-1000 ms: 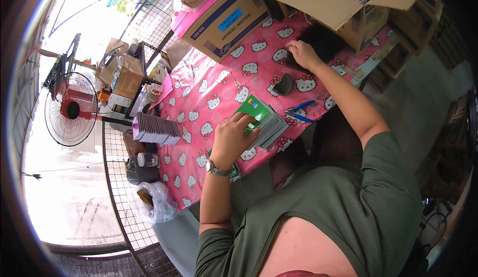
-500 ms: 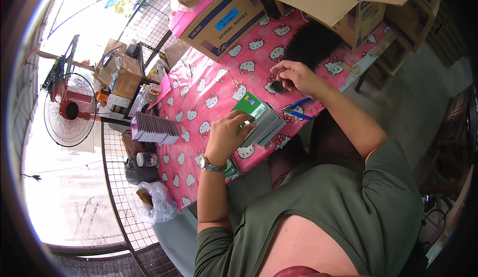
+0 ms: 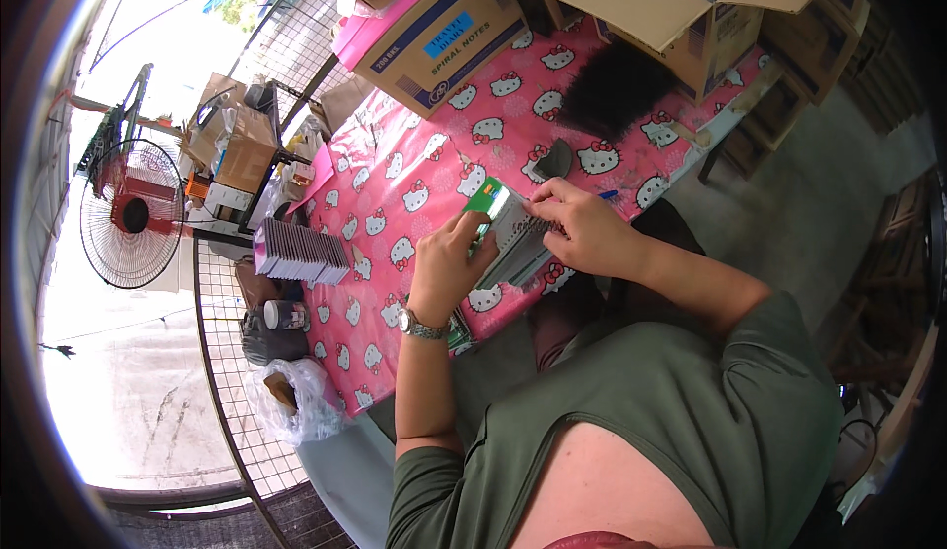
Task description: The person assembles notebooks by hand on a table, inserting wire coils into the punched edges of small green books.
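Note:
A small spiral notebook [image 3: 510, 223] with a green cover lies on a stack at the table's near edge. My left hand [image 3: 449, 261] grips its left side, fingers curled over the green cover. At the opposite side, along the dark spiral binding, my right hand [image 3: 584, 228] is closed with thumb and fingers pinched on that edge. Just beyond it a dark grey rounded piece [image 3: 554, 159] rests on the cloth. Blue-handled pliers [image 3: 609, 194] are mostly hidden under my right hand. More green covers [image 3: 460, 332] show by my left wrist.
A pink patterned cloth [image 3: 395, 199] covers the table. Thin black strands [image 3: 619, 92] lie piled at the far right. Cardboard boxes [image 3: 434, 51] stand behind. To the left are a row of purple-edged booklets [image 3: 301, 253], a jar [image 3: 286, 315], a plastic bag [image 3: 296, 401] and a fan [image 3: 133, 214].
My right hand has come down and toward me, from beside the dark grey piece to the notebook's spiral edge. It now covers most of the pliers. My left hand stays on the notebook.

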{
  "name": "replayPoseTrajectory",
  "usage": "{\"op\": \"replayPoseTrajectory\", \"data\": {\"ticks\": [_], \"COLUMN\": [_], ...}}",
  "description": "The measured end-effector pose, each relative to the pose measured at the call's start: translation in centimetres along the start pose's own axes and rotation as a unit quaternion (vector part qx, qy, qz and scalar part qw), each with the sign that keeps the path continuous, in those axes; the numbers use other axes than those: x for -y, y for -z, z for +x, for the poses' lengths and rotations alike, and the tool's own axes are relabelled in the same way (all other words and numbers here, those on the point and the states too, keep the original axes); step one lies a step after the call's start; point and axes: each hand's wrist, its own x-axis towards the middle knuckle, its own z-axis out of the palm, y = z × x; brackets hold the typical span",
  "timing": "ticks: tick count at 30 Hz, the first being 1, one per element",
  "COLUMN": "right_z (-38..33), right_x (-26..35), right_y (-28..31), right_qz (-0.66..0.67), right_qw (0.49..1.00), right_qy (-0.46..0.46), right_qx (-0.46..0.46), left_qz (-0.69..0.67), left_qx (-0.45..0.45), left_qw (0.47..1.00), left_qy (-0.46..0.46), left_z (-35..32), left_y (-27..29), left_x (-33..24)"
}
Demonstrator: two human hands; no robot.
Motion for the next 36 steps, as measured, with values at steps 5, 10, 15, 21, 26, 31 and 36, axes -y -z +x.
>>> {"op": "replayPoseTrajectory", "data": {"ticks": [5, 10, 15, 21, 26, 31, 36], "right_z": [1.8, 4.3, 4.5, 3.1, 3.1, 3.1, 2.8], "right_x": [-0.5, 0.8, -0.8, -1.8, -2.0, -1.1, -1.1], "right_y": [0.1, 2.3, 2.3, 1.3, 1.2, 1.4, 1.0], "right_qz": [0.192, 0.290, 0.162, 0.238, 0.247, 0.203, 0.157], "right_qw": [0.978, 0.948, 0.975, 0.952, 0.949, 0.965, 0.979], "right_qy": [-0.084, -0.129, -0.143, -0.184, -0.186, -0.159, -0.124], "right_qx": [-0.019, 0.031, 0.054, 0.061, 0.066, 0.054, 0.033], "left_qz": [0.058, 0.087, 0.131, 0.104, -0.004, -0.028, 0.000], "left_qx": [0.004, 0.080, 0.060, 0.074, 0.088, 0.087, 0.070], "left_qw": [0.998, 0.993, 0.990, 0.992, 0.995, 0.995, 0.998], "left_qy": [-0.013, 0.018, -0.005, 0.007, 0.036, 0.043, 0.009], "left_z": [0.1, 1.0, 1.1, 1.2, 1.3, 1.3, 1.2], "left_y": [0.1, 0.1, 0.0, 0.0, 1.0, 1.3, 0.7], "left_x": [-0.9, -1.9, -1.4, -1.7, -0.9, -0.7, -0.2]}}
